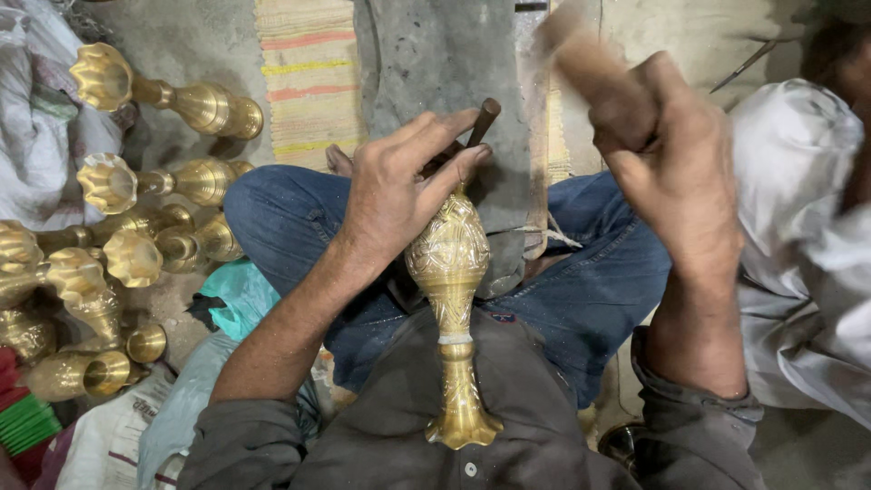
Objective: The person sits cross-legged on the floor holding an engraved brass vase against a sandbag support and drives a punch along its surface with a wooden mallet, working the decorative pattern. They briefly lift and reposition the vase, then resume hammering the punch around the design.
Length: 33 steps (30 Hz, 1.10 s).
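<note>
Lying under left hand (399, 195): brass vase (451, 299).

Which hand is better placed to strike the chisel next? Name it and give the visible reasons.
Right. The right hand is raised above the work, gripping a wooden mallet, blurred in motion. The left hand is occupied: its fingers pinch the chisel against the engraved brass vase across the lap.

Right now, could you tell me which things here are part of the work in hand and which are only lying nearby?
In use:
- engraved brass vase across the lap
- dark metal punch, held on it by the left hand
- blurred wooden mallet, raised in the right hand

Lying about:
- other brass vases heaped on the floor
- striped mat
- white cloth
</note>
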Each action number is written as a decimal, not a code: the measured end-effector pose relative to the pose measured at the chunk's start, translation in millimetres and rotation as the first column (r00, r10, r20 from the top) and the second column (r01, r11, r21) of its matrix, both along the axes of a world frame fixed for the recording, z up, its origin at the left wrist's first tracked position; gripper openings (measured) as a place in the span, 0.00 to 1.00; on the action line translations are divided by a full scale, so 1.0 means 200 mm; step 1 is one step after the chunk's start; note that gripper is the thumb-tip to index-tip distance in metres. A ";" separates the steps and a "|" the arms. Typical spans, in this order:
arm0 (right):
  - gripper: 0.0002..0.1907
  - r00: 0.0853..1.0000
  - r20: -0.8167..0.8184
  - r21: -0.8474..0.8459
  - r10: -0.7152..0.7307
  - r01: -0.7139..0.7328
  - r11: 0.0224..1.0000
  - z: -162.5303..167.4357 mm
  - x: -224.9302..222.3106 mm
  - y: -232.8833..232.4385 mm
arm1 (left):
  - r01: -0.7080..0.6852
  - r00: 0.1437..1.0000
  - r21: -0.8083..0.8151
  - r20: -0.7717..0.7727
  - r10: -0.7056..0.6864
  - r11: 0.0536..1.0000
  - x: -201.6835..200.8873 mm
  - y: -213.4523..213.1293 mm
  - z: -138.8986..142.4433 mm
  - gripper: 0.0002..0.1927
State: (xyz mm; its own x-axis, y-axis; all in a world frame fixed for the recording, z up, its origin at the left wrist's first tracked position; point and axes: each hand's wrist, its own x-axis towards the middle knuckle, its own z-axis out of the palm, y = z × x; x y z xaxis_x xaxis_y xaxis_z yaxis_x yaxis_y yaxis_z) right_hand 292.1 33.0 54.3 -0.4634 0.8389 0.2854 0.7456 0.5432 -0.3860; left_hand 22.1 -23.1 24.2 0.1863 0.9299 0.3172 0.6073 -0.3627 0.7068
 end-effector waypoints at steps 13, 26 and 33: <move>0.12 0.996 -0.056 -0.202 -0.073 0.060 0.978 -0.01 0.00 -0.01 | 0.022 1.000 -0.036 0.001 -0.022 0.999 -0.01 0.01 -0.03 0.19; 0.10 0.997 -0.009 -0.203 -0.081 0.077 0.976 -0.01 -0.02 -0.03 | 0.042 0.999 -0.025 -0.005 -0.042 0.999 -0.02 0.02 0.00 0.19; 0.09 0.994 -0.091 -0.191 -0.065 0.046 0.981 -0.09 0.03 -0.03 | 0.048 0.999 -0.042 -0.018 -0.049 0.998 -0.02 0.03 0.01 0.20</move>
State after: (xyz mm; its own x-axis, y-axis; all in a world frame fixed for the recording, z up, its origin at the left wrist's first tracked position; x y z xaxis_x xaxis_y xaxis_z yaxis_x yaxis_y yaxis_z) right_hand 298.8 26.9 35.4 -0.3928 0.9054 0.1610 0.7267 0.4129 -0.5489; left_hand 17.2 -16.6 25.9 0.2373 0.9318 0.2745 0.6034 -0.3628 0.7101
